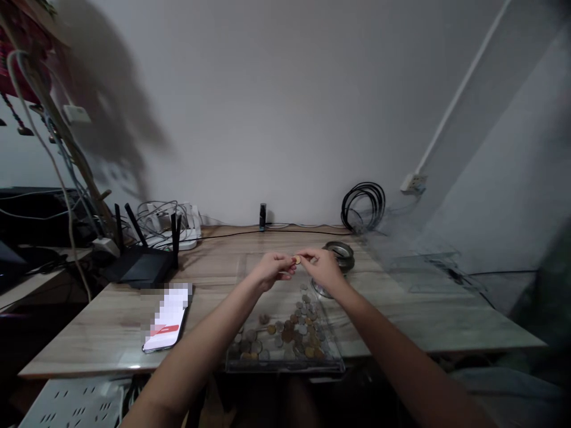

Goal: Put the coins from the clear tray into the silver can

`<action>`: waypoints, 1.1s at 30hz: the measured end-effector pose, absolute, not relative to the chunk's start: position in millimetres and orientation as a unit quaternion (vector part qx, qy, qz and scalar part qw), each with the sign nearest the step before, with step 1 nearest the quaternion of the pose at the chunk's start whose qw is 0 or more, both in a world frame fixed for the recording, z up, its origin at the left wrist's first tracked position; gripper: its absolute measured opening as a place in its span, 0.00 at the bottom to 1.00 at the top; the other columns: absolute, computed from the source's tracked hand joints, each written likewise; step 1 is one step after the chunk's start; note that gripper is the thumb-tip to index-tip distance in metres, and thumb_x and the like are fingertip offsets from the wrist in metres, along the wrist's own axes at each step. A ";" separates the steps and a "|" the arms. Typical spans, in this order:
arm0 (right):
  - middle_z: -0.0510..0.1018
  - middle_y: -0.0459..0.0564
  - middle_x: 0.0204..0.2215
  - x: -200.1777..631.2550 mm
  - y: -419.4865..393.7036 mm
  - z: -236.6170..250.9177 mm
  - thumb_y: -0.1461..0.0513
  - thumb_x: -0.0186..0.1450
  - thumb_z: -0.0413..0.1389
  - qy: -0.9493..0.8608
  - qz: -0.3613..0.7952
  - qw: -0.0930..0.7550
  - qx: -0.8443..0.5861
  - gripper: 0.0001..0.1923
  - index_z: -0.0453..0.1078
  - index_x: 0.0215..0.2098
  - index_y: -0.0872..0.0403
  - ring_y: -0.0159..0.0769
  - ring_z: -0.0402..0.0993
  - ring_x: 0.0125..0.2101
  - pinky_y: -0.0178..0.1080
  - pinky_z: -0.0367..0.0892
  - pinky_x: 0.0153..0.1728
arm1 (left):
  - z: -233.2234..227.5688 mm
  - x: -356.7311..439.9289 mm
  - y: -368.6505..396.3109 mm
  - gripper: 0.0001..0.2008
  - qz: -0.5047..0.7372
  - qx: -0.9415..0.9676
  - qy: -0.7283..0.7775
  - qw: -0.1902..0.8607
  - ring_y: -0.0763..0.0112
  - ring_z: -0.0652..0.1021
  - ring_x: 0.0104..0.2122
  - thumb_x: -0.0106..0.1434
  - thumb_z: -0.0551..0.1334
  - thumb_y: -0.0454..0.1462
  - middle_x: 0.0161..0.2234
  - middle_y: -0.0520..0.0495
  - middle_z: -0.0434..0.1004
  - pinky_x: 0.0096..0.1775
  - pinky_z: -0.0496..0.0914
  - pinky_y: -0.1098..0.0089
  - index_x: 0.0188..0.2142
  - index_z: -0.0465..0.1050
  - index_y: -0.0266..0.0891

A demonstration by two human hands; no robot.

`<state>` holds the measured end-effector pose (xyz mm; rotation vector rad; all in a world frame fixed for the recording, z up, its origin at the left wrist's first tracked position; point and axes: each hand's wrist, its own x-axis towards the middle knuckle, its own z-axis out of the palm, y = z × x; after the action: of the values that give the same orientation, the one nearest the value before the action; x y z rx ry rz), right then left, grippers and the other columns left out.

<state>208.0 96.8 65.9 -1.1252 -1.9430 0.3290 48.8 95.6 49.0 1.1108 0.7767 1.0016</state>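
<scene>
**One coin pinched above the tray**

Nearest you, a clear tray (pixel 334 364) of mixed coins (pixel 289 333) sits at the tabletop (pixel 446 321) edge, a phone (pixel 166 324) to its left. Above it, your left hand (pixel 273 268) and right hand (pixel 322 267) meet, fingertips closed together on one golden coin (pixel 297 260). Beyond stands a round metal tin (pixel 339 254).

Head view, down over desk (pixel 401 321)
</scene>
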 end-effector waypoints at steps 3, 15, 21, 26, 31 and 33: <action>0.78 0.51 0.27 203.8 90.0 64.5 0.58 0.58 0.49 -0.752 0.188 0.454 -0.439 0.15 0.74 0.32 0.58 0.33 0.71 0.25 0.34 0.64 0.27 | 52.7 57.1 87.8 0.18 0.465 0.476 0.333 0.667 0.82 0.69 0.20 0.41 0.68 0.44 0.21 0.51 0.68 0.21 0.62 0.79 0.24 0.69 0.31; 0.76 0.51 0.26 294.1 129.8 95.0 0.57 0.51 0.53 -0.669 -0.074 0.185 -0.716 0.10 0.74 0.25 0.53 0.36 0.69 0.26 0.34 0.55 0.22 | 15.9 24.1 79.2 0.13 0.178 0.811 0.500 0.246 0.67 0.74 0.33 0.50 0.61 0.36 0.33 0.42 0.74 0.36 0.66 0.69 0.36 0.72 0.34; 0.76 0.51 0.32 270.2 112.6 95.4 0.55 0.55 0.51 -0.699 -0.096 0.197 -0.680 0.14 0.74 0.34 0.52 0.37 0.69 0.31 0.34 0.56 0.25 | -9.9 -1.3 60.4 0.14 0.020 0.849 0.497 0.177 0.68 0.74 0.30 0.47 0.60 0.33 0.34 0.44 0.74 0.29 0.65 0.73 0.36 0.73 0.39; 0.76 0.48 0.31 208.3 49.6 41.7 0.60 0.57 0.50 -0.867 0.060 0.123 -0.479 0.10 0.72 0.32 0.52 0.34 0.69 0.33 0.33 0.57 0.30 | -9.1 -2.5 54.0 0.12 0.007 0.863 0.482 0.153 0.69 0.74 0.30 0.49 0.57 0.32 0.34 0.43 0.74 0.29 0.65 0.73 0.35 0.73 0.37; 0.74 0.50 0.32 177.9 26.9 -7.0 0.58 0.55 0.55 -0.877 0.133 0.057 -0.458 0.12 0.68 0.36 0.54 0.34 0.68 0.31 0.33 0.57 0.29 | -7.5 -4.9 46.5 0.12 0.006 0.872 0.467 0.147 0.67 0.74 0.31 0.49 0.59 0.36 0.35 0.41 0.72 0.31 0.66 0.72 0.34 0.73 0.35; 0.73 0.50 0.33 174.2 29.9 -15.3 0.61 0.54 0.56 -0.872 0.138 0.054 -0.466 0.11 0.67 0.35 0.55 0.34 0.68 0.32 0.32 0.57 0.29 | -7.4 -6.0 42.5 0.12 0.006 0.867 0.476 0.147 0.67 0.74 0.32 0.49 0.60 0.37 0.35 0.41 0.72 0.32 0.66 0.72 0.34 0.72 0.35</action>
<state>174.2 29.9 -15.3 -1.4163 -2.6500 0.4199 -6.0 42.5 -7.4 2.4943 1.3693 0.0182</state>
